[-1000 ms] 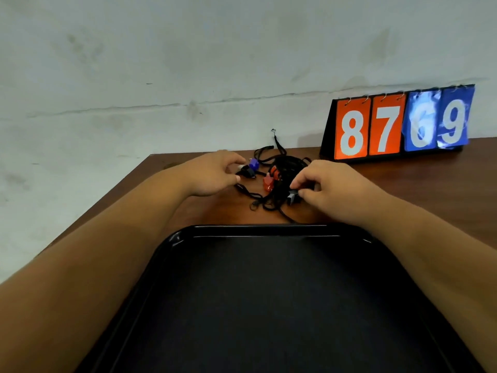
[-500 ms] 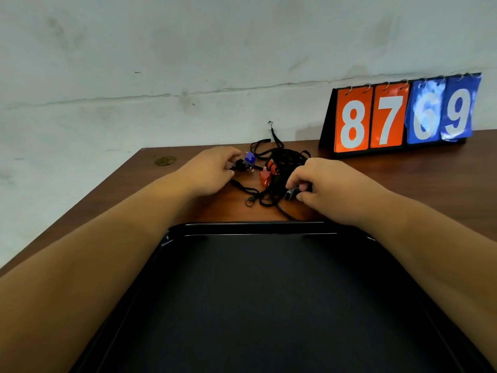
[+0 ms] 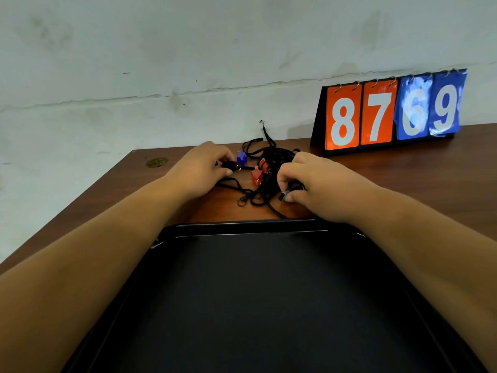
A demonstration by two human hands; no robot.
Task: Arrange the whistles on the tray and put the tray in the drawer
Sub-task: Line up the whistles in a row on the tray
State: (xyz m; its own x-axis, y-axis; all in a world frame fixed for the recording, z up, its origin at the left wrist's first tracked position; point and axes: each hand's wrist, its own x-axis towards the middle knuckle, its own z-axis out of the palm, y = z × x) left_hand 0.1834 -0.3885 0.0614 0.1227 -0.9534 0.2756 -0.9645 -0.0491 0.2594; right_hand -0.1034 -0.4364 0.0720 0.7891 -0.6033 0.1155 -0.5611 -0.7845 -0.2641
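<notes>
Head view: a black tray (image 3: 242, 228) lies nearest on the table (image 3: 430, 170). Beyond it, the left hand (image 3: 204, 169) pinches a black whistle (image 3: 230, 165) and the right hand (image 3: 320, 189) grips a second black whistle (image 3: 287, 194) amid tangled lanyards (image 3: 274, 157), a red whistle (image 3: 256, 175) and a blue whistle (image 3: 242, 158). A scoreboard (image 3: 387, 114) stands behind.

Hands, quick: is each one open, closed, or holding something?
Left hand: pinches the far black whistle.
Right hand: pinches the near black whistle.

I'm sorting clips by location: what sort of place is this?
Probably a sports storeroom or gym office, though that's a guess: a flip scoreboard stands on a wooden table against a bare, stained wall, near a tangle of whistles on black cords.
</notes>
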